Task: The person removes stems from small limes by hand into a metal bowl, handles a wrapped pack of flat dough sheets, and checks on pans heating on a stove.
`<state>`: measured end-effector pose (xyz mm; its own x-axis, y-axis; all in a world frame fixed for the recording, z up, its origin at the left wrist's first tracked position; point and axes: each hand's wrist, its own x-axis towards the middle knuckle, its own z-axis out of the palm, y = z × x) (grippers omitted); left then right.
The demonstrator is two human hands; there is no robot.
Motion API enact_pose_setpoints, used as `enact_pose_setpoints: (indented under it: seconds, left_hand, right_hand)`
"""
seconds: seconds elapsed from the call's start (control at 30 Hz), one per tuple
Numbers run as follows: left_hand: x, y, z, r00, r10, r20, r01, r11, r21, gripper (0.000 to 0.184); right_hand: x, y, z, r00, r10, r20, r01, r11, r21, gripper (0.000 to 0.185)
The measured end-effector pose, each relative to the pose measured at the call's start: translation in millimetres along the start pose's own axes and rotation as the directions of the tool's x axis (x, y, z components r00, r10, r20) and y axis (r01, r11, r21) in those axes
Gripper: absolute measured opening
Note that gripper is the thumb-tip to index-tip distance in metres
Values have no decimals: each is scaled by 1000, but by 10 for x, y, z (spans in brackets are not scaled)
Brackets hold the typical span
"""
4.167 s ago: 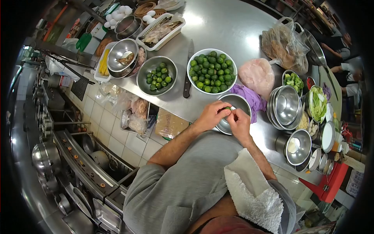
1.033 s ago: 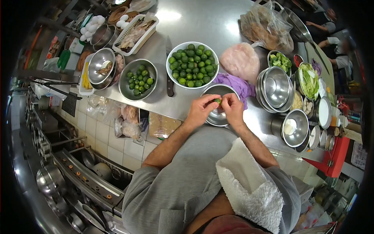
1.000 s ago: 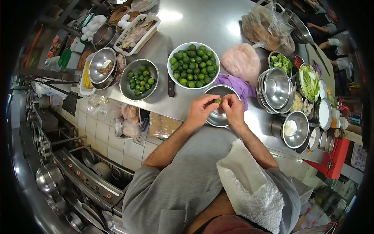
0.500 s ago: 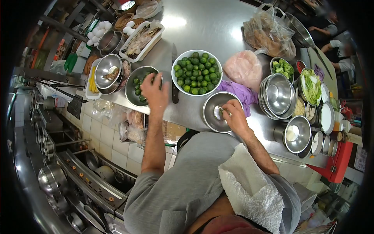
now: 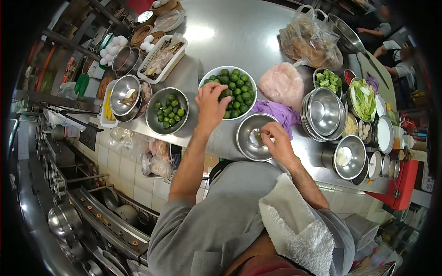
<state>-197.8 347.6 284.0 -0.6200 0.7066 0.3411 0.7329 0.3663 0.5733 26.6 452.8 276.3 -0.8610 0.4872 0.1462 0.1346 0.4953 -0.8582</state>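
My left hand is at the near left rim of a white bowl heaped with small green limes. Its fingers and thumb are apart and curve over the limes at that side. Fingers pinched together, my right hand hangs over the right side of a steel bowl. Whatever that pinch holds is too small to make out. Small pale and greenish bits lie at the bottom of that bowl. Left of my left hand, another steel bowl contains several more limes.
A purple cloth and a bag of pale pink meat lie right of the limes. Stacked steel bowls and lettuce stand farther right. At the left are a white basket and nested bowls.
My left hand has moved right, from the steel bowl of limes to the white bowl. My right hand stays over the near steel bowl, its fingers still pinched.
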Motion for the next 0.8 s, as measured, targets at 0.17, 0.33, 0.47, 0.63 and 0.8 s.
enact_pose_setpoints:
  seconds: [0.17, 0.33, 0.47, 0.63, 0.8]
  left_hand:
    - [-317, 260, 55, 894, -208, 398, 412, 29, -911, 30]
    - [-588, 473, 154, 852, -189, 487, 444, -230, -866, 30]
    - [-705, 422, 211, 897, -230, 378, 418, 160, -894, 30]
    - [-782, 447, 144, 939, -123, 320, 326, 604, -727, 28]
    - [-743, 440, 82, 914, 19, 405, 242, 775, -583, 26]
  right_hand:
    - [270, -350, 16, 989, -63, -132, 74, 995, 74, 23]
    - [427, -452, 129, 969, -200, -143, 210, 976, 58, 27]
    - [400, -348, 171, 953, -294, -79, 288, 955, -76, 22]
    - [268, -293, 56, 963, -269, 11, 269, 959, -84, 15]
    - [151, -210, -30, 964, -215, 156, 235, 964, -126, 6]
